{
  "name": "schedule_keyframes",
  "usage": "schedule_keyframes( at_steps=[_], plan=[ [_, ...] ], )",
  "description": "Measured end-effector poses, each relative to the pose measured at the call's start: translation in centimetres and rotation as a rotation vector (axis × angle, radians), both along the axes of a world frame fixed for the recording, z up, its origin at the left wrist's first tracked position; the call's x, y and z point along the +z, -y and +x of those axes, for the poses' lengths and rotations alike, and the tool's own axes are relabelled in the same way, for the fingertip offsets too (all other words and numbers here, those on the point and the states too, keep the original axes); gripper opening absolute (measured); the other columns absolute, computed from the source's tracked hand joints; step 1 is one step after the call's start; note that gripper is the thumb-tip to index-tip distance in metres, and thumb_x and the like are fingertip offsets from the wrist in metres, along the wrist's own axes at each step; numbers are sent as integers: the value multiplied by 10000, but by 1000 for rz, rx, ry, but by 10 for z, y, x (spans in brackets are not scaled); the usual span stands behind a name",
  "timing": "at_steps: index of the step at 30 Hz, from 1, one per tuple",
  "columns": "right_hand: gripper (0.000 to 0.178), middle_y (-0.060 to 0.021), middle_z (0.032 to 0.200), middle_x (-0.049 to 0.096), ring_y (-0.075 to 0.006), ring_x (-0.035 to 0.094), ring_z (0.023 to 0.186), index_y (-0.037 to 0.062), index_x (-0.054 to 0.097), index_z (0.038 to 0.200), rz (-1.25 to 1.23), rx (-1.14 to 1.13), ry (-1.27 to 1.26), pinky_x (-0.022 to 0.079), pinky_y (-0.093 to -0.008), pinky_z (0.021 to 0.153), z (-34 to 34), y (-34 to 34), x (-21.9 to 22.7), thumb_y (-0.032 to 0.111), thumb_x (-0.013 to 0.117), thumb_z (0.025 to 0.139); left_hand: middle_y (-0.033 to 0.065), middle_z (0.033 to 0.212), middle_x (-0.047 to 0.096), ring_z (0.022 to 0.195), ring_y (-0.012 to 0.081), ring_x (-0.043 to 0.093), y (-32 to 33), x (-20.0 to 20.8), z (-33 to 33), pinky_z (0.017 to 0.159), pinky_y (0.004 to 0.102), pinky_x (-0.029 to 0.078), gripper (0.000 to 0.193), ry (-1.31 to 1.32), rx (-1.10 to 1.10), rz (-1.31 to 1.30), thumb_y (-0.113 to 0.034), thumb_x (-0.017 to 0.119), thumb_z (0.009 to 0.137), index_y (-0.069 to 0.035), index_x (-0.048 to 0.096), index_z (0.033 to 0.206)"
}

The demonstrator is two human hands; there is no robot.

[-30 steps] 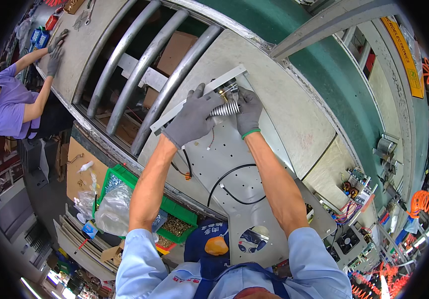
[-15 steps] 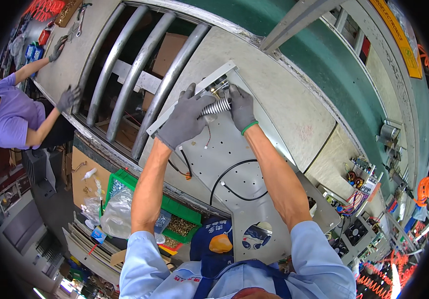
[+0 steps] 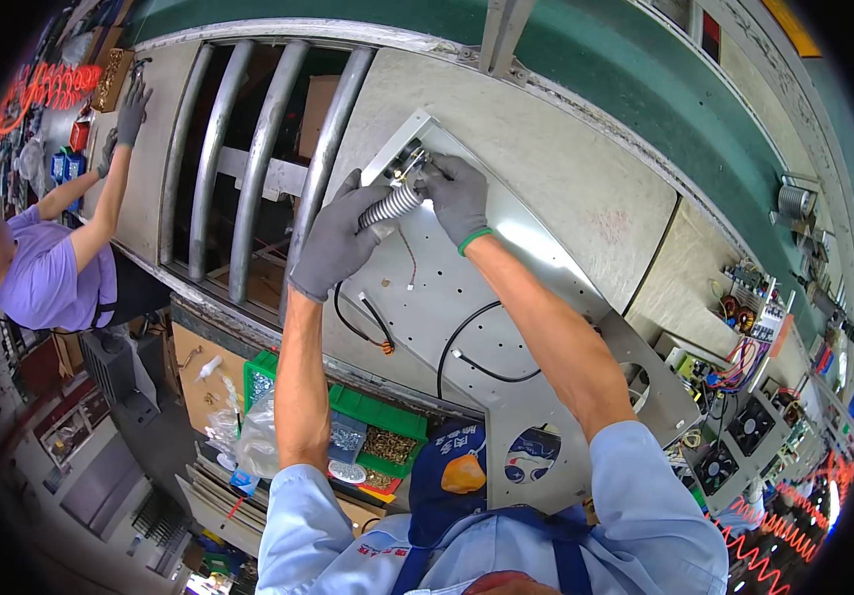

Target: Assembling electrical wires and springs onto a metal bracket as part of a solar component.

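My gloved left hand [image 3: 336, 243] wraps around a ribbed silver cylinder [image 3: 390, 206], tilted up toward the far corner of a large grey sheet-metal panel [image 3: 476, 416]. At the cylinder's upper end my gloved right hand [image 3: 456, 198] has its fingers closed by a small metal fitting [image 3: 409, 164] in the panel's raised flange. Whatever those fingers pinch is hidden. Below the hands, a thin brown wire [image 3: 412, 260] with a white connector hangs over the panel. A black cable [image 3: 444, 349] curves across the panel, and another dark cable [image 3: 345, 322] lies beside my left wrist.
Metal rollers [image 3: 273, 169] span a gap in the bench at the left. Green bins [image 3: 377, 407] of small fasteners stand by my left forearm. A co-worker in purple [image 3: 55, 268] reaches along the far left bench. Circuit boards and fans [image 3: 744, 426] sit at right.
The whole view has shifted. My left hand has drawn off the flange toward me, and the cylinder tilts more steeply. The co-worker's arm has swung up and away along the bench.
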State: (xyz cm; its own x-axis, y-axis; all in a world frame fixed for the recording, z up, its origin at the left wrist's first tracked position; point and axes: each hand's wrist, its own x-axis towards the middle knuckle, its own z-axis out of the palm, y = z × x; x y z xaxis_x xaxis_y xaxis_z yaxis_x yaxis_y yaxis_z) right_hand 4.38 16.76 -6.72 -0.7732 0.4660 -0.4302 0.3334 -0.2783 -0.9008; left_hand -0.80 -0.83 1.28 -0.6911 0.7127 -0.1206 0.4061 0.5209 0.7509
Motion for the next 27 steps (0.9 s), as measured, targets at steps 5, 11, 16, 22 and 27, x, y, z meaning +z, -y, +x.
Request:
schedule_keyframes(
  at_steps=[5, 11, 16, 22, 27],
  plan=[
    [203, -102, 910, 718, -130, 688, 732, -64, 695, 1068, -110, 105, -70, 583, -266, 680, 3, -18, -29, 64, 614, 933, 201, 1171, 666, 1279, 408, 541, -8, 3, 1, 1115, 444, 396, 449, -6, -2, 0, -132, 793, 800, -23, 631, 1205],
    [222, -107, 882, 729, -140, 707, 799, -66, 702, 1066, -402, -22, -51, 574, -264, 715, -1, -17, -24, 78, 658, 903, 193, 1185, 664, 1343, 393, 507, 0, -4, 0, 1095, 431, 414, 456, -23, -17, -10, -118, 791, 814, -7, 623, 1222],
    [188, -105, 938, 739, -143, 698, 812, -45, 716, 1054, 65, -27, -33, 570, -269, 753, 1, -5, -39, 47, 662, 898, 194, 1125, 678, 1142, 416, 603, -11, 2, 1, 1199, 467, 310, 428, -80, -54, 8, -93, 773, 784, -44, 635, 1186],
    [209, -88, 984, 739, -123, 674, 839, -31, 718, 1095, 5, -76, -54, 550, -260, 773, 3, 1, -33, 28, 658, 904, 190, 1086, 682, 1105, 415, 616, -7, -2, 1, 1203, 477, 300, 435, -86, -25, 57, -96, 777, 780, -49, 626, 1186],
    [218, -85, 1006, 737, -116, 666, 858, -26, 721, 1117, 45, -111, -78, 542, -253, 779, 2, 4, -37, 23, 649, 917, 187, 1064, 680, 1099, 420, 611, -11, 3, 3, 1205, 497, 287, 424, -65, -27, 49, -104, 780, 779, -51, 624, 1170]
  ],
)
